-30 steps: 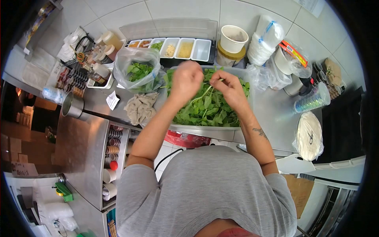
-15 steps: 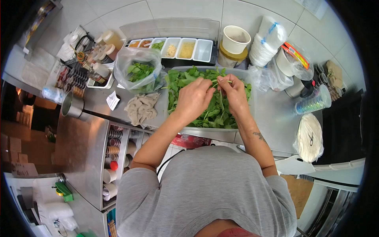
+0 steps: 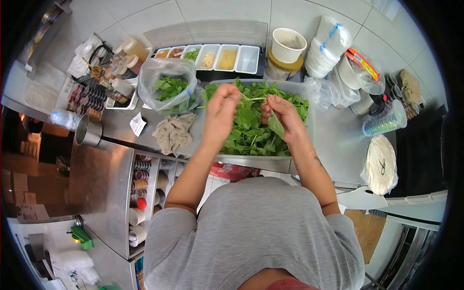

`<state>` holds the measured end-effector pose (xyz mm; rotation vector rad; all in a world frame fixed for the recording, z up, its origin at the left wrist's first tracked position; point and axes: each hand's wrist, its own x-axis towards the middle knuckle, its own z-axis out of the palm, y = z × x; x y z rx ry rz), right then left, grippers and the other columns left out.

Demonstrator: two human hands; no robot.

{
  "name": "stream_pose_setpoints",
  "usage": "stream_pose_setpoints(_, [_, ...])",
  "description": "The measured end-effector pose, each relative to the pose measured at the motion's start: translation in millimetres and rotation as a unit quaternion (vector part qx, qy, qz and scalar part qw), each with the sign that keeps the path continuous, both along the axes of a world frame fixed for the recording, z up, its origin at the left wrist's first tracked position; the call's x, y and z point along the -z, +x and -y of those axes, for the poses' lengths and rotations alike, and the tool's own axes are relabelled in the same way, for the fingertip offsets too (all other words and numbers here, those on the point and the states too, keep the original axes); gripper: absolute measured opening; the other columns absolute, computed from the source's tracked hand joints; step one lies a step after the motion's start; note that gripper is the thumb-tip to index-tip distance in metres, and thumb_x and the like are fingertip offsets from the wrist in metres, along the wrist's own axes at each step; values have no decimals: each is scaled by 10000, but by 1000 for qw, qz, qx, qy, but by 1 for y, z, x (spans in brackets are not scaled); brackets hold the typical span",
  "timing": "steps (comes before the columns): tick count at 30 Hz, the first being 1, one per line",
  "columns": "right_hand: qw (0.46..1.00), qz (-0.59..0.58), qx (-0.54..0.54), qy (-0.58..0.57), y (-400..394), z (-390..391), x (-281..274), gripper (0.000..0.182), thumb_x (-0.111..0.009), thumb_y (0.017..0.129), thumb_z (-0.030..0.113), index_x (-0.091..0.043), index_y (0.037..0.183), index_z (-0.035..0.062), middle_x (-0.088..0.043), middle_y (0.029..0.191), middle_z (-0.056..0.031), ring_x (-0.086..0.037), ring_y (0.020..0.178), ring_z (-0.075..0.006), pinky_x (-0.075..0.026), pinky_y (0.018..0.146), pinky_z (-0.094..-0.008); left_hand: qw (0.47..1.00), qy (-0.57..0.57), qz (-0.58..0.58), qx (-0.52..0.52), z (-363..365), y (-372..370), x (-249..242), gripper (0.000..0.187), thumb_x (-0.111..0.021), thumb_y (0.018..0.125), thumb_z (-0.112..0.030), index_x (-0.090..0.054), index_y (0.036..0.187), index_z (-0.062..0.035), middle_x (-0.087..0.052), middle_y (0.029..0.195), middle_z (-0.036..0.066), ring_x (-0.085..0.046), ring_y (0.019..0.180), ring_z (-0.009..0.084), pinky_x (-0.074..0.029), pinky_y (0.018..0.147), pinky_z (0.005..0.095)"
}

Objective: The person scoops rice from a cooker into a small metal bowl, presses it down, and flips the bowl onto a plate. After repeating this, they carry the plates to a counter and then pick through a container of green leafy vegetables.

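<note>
A pale green stem [image 3: 252,99] of leafy greens is stretched between my two hands. My left hand [image 3: 221,115] is closed with its fingertips pinching one end, over the left side of a clear plastic tub [image 3: 311,128]. My right hand [image 3: 285,116] pinches the other end between thumb and curled fingers, and a large leaf hangs beneath it. Loose leafy greens [image 3: 251,130] fill the tub under both hands. To the left, more greens sit in an open clear plastic bag [image 3: 166,72].
A crumpled cloth [image 3: 173,135] lies left of the tub. Behind stands a row of white topping containers [image 3: 247,60] and a paper tub [image 3: 289,46] on a yellow-lidded jar. Stacked cups [image 3: 385,118] and a bagged white stack [image 3: 379,164] are at the right; a metal pot [image 3: 88,131] is left.
My hands have moved apart: the left hand has shifted left, drawing the stem out between them. The right hand has turned, and a leaf now shows hanging below it.
</note>
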<state>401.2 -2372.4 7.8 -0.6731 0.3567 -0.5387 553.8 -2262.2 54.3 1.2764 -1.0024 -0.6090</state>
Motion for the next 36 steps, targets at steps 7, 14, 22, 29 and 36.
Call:
stream_pose_setpoints(7, [995,-34,55,-75,0,-2,-4,131,-576,929,181,-556,881,61,-569,755,-21,-517,653,-96,-440,597,-242,971,-112,-188,92,-33,37,-38,102,-435,905,-56,-504,976,-31,-521,821,76,-504,697,146,-432,619,269])
stream_pose_setpoints(14, [972,-100,118,-174,9,-8,-5,122,-578,928,176,-561,886,63,-577,737,-5,-480,597,-62,-376,552,-203,966,-9,258,-9,-35,32,-34,152,-571,877,-122,-582,973,-5,-504,769,77,-550,678,233,-452,605,319])
stream_pose_setpoints(22, [971,-98,131,-172,12,-17,-16,124,-588,918,183,-560,870,71,-582,709,2,-468,570,-49,-363,520,-201,862,5,496,-102,-8,6,12,269,-707,778,-166,-597,981,-28,-519,844,130,-568,743,333,-456,623,405])
stream_pose_setpoints(29, [953,-167,134,-216,5,-9,-21,123,-611,885,163,-563,834,62,-594,694,-11,-485,560,-51,-366,502,-198,845,-4,533,-43,-3,10,14,185,-668,763,-119,-563,880,-22,-502,829,134,-563,753,331,-457,636,414])
stream_pose_setpoints(36, [732,-228,208,-607,7,1,-20,99,-613,852,143,-621,888,51,-606,732,-22,-559,651,-143,-422,577,-280,847,-2,532,26,-2,14,22,190,-639,783,-88,-559,927,6,-498,850,160,-563,779,353,-468,687,431])
